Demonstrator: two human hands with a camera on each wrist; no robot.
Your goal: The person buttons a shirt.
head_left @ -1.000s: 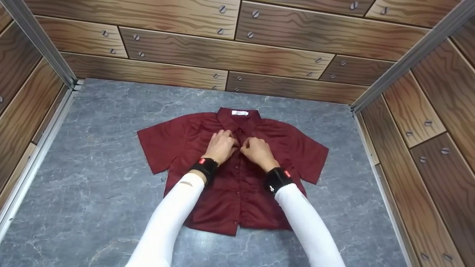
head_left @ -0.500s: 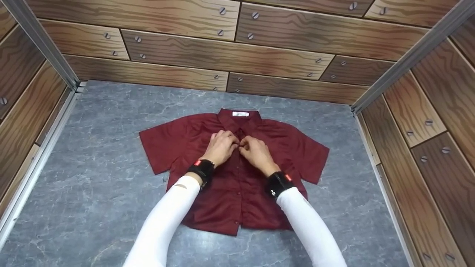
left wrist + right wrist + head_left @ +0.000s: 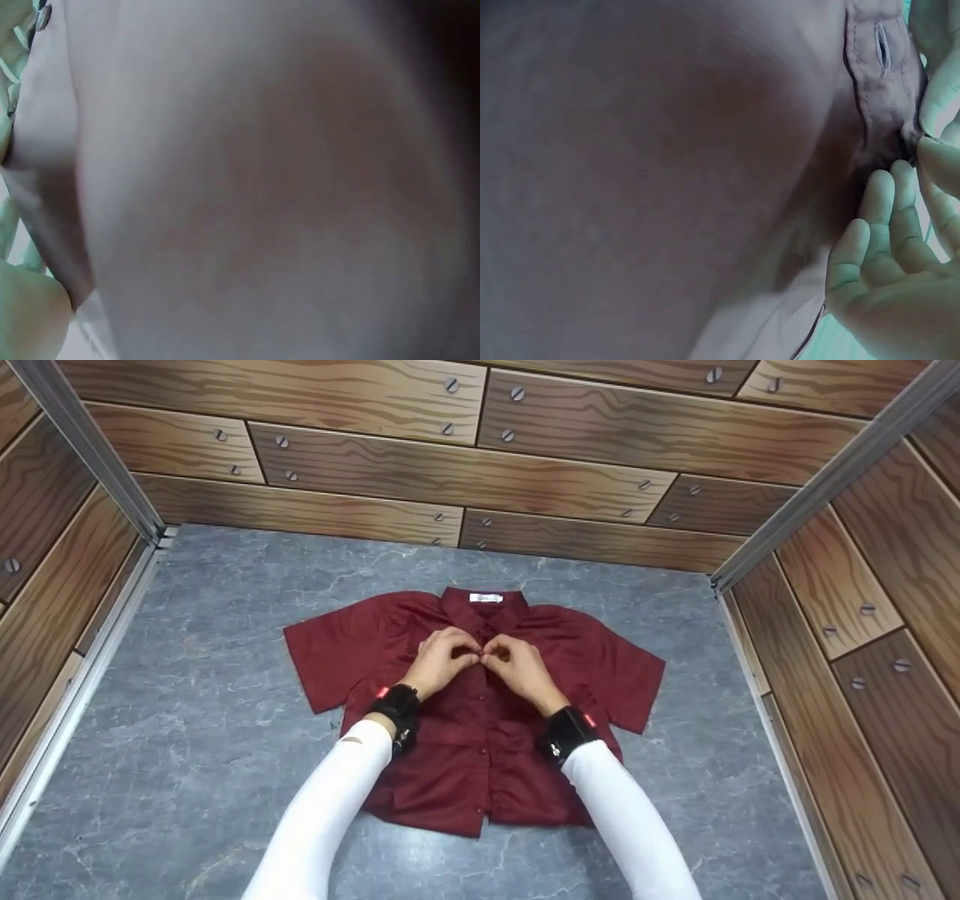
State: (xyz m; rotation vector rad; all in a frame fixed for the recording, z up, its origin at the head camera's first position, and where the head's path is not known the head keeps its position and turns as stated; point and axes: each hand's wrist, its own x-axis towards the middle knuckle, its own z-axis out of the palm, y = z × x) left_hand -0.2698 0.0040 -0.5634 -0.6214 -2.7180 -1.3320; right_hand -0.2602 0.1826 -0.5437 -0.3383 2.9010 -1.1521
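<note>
A dark red short-sleeved shirt [image 3: 442, 769] lies front up, its collar away from me. My left hand [image 3: 442, 661] pinches the left side of the front placket below the collar, thumb and forefinger forming a ring. Opposite, my right hand [image 3: 519, 666] pinches the placket at the same spot, and the fingertips of both hands meet there. In the right wrist view, a stitched buttonhole [image 3: 883, 49] shows beside the pinched cloth, and the right hand's other fingers lie along the edge. A button [image 3: 43, 18] appears in the left wrist view's corner. The fingertips hide the pinched spot.
The shirt lies on a grey marbled surface [image 3: 210, 675]. Wood-patterned panels form a back wall [image 3: 360, 457] and side walls, with metal rails [image 3: 810, 487] at the corners. A white label [image 3: 486, 598] sits inside the collar.
My left wrist has shifted slightly left and down, and both hands' thumbs and forefingers now arch into rounder pinches. The collar has dropped slightly toward me.
</note>
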